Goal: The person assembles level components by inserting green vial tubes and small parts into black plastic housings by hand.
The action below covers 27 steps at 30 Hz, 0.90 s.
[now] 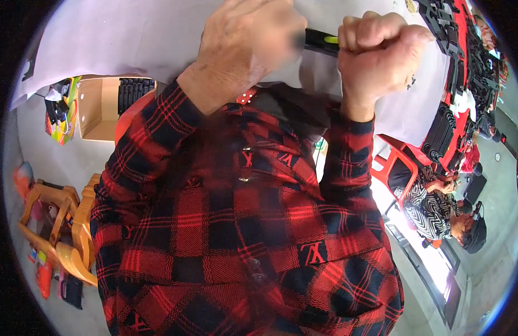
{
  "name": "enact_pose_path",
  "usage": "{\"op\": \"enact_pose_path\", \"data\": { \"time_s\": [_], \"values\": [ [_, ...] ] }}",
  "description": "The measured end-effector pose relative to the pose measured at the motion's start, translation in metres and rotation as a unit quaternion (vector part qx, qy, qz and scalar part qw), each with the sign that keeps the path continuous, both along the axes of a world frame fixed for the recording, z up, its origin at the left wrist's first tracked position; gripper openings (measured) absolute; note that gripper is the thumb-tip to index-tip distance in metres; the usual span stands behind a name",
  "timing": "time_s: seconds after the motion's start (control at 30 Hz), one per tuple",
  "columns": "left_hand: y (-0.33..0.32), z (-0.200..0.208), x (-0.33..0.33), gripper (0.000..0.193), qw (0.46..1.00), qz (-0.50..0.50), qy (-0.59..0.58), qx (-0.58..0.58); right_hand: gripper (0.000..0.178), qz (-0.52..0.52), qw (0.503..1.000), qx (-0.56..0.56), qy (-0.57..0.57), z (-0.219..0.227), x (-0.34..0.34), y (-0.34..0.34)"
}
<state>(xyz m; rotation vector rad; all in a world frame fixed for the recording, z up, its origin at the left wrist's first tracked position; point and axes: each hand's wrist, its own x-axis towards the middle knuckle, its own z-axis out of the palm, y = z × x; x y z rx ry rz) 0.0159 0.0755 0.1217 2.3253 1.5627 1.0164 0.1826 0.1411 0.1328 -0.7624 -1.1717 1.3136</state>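
At the top of the view, over the pale sheet-covered tabletop [113, 39], both my hands are raised close together. My right hand [382, 56] makes a fist around a black, rod-like handle with a yellow-green inlay [321, 42]. The other end of that handle reaches my left hand [231, 47]; the kind of tool is not clear. My left hand is curled, but a blurred patch covers its finger area, so what it grips is hidden. Red-and-black checked sleeves cover both my forearms.
Black plastic parts [441, 25] lie heaped along the red surface at the right. A red stool [390, 168] and a seated person in a patterned top [424, 210] are beyond. At the left are an open cardboard box [99, 112] and a wooden chair [60, 224].
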Motion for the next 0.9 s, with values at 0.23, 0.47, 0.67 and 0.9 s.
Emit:
{"op": "enact_pose_path", "data": {
  "time_s": [0.23,0.47,0.67,0.9],
  "values": [
    [0.001,-0.001,0.001,0.035,1.000,-0.005,-0.014,0.021,0.065,-0.019,0.999,-0.026,-0.025,-0.002,0.004,0.003],
    [-0.001,0.000,0.000,0.034,1.000,-0.005,-0.020,-0.001,0.064,-0.048,0.999,-0.015,-0.019,0.000,-0.001,0.013],
    [0.001,0.000,0.001,0.033,1.000,-0.010,-0.023,0.002,0.054,0.045,0.997,-0.036,0.041,0.010,-0.008,0.003],
    [0.001,0.001,0.003,0.033,1.000,-0.012,-0.019,0.000,0.058,0.011,0.999,-0.012,0.039,0.012,-0.014,0.000]
  ]
}}
